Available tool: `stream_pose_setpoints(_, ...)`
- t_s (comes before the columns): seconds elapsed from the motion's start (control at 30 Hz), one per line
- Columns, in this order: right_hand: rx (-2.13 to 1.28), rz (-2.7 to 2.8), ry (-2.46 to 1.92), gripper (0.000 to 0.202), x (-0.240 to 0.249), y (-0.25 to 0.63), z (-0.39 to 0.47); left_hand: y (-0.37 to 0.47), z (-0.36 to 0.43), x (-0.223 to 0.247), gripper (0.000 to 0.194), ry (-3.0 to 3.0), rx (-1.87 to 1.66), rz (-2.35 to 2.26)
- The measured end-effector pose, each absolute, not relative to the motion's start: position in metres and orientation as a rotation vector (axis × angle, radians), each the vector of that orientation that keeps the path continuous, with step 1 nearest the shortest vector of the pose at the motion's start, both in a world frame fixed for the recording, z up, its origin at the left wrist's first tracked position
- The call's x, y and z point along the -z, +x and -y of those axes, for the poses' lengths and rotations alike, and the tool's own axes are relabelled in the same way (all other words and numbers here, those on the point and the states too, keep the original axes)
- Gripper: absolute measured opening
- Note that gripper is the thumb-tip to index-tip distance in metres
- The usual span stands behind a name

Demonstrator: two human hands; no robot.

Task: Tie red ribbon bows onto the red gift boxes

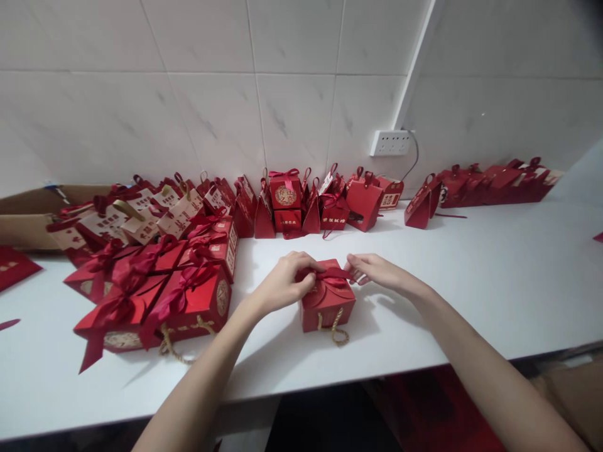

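A small red gift box (326, 311) stands on the white table in front of me, with a twisted gold cord handle (338, 336) hanging from its near side. A dark red ribbon (335, 274) lies across its scalloped top flaps. My left hand (294, 277) is closed over the ribbon at the box's upper left, its fingertips partly hidden behind the thumb. On the right side, the fingers of my right hand (374, 270) pinch the end of the same ribbon beside the box.
To the left stand several larger red boxes with ribbon bows (188, 292). Small red bags (271, 207) line the wall, continuing at the right (494, 183). A cardboard box (28, 229) sits far left. A power socket (391, 143) is on the tiled wall.
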State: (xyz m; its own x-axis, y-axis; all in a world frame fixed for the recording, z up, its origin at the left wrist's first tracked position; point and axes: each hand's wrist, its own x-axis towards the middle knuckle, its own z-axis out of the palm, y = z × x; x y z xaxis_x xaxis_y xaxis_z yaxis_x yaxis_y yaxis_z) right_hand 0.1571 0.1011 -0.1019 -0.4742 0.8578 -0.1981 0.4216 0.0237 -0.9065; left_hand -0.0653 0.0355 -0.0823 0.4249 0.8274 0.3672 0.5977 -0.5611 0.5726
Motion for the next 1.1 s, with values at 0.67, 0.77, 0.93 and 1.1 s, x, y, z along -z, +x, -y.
stream_pose_setpoints(0.67,-1.282,2.039,-1.092,0.036,0.085,0.109,-0.144,-0.065,-0.043,0.11,0.027,2.314,-1.036,-1.223)
stream_pose_setpoints(0.77,-1.175,2.064,-1.168,0.035,0.09,0.106,-0.14,-0.066,-0.045,0.113,0.028,2.28,-1.043,-1.246)
stream_pose_setpoints(0.93,-0.768,1.886,-1.356,0.035,0.091,0.125,-0.103,-0.064,-0.046,0.115,0.03,2.219,-1.045,-1.332)
stream_pose_setpoints(1.1,-0.923,2.082,-1.357,0.048,0.09,0.14,-0.058,-0.06,-0.046,0.115,0.029,2.204,-1.082,-1.393)
